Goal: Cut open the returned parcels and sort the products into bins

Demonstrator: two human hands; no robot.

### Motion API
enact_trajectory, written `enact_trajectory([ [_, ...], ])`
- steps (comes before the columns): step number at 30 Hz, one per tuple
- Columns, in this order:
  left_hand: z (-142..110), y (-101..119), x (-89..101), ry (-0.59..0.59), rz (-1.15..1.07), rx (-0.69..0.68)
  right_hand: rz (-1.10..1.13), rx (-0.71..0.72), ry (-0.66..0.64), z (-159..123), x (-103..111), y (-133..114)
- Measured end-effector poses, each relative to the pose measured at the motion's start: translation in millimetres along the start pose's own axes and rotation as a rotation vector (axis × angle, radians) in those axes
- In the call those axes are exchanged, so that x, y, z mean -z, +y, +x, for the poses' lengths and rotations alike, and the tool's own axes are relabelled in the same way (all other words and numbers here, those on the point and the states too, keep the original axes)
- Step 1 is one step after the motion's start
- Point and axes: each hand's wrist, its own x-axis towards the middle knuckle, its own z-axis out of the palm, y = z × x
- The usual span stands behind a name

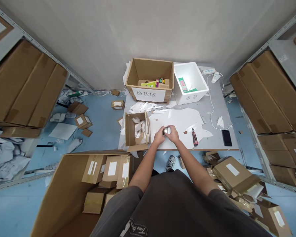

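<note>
Both of my hands meet over the front middle of the grey table (217, 108). My left hand (159, 136) and my right hand (172, 133) are closed together on a small white and silver object (166, 131), too small to name. Just left of my left hand stands a small open cardboard box (135, 131) stuffed with white paper scraps. A red-handled box cutter (194, 137) lies on the table to the right of my right hand.
At the table's back stand a labelled open cardboard box (150, 79) and a white foam box (191, 82). A black phone (227, 137) and white cable lie right. A big carton of small parcels (88, 184) sits on the floor at left; more parcels (233, 174) are at right. Shelves flank both sides.
</note>
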Motion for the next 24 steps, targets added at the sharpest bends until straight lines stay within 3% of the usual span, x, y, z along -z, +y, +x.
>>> enact_trajectory([
  [5,-1.2,-3.4,2.7,-0.102,-0.076,0.0,0.228,-0.04,0.041,-2.0,17.0,19.7],
  [8,1.1,-4.8,2.4,-0.12,-0.089,-0.004,0.404,-0.214,0.033,-12.4,21.6,41.5],
  [11,3.9,-5.1,2.2,-0.126,-0.071,-0.001,0.403,-0.378,-0.007,-20.9,20.8,54.3],
  [13,5.5,-4.6,3.1,-0.14,-0.049,0.006,0.333,-0.363,0.092,-19.9,22.8,53.1],
  [16,6.9,-3.5,5.1,-0.147,-0.027,0.011,0.229,-0.21,0.262,-2.6,31.2,36.2],
  [20,5.9,-2.8,5.1,-0.133,-0.019,0.031,0.129,-0.001,0.044,40.5,33.9,7.5],
  [22,4.5,-3.3,3.0,-0.131,-0.02,0.029,0.146,-0.08,0.002,58.9,28.1,2.9],
  [24,3.2,-4.5,-0.7,-0.117,-0.036,0.009,0.218,-0.302,-0.014,68.4,20.9,6.9],
])
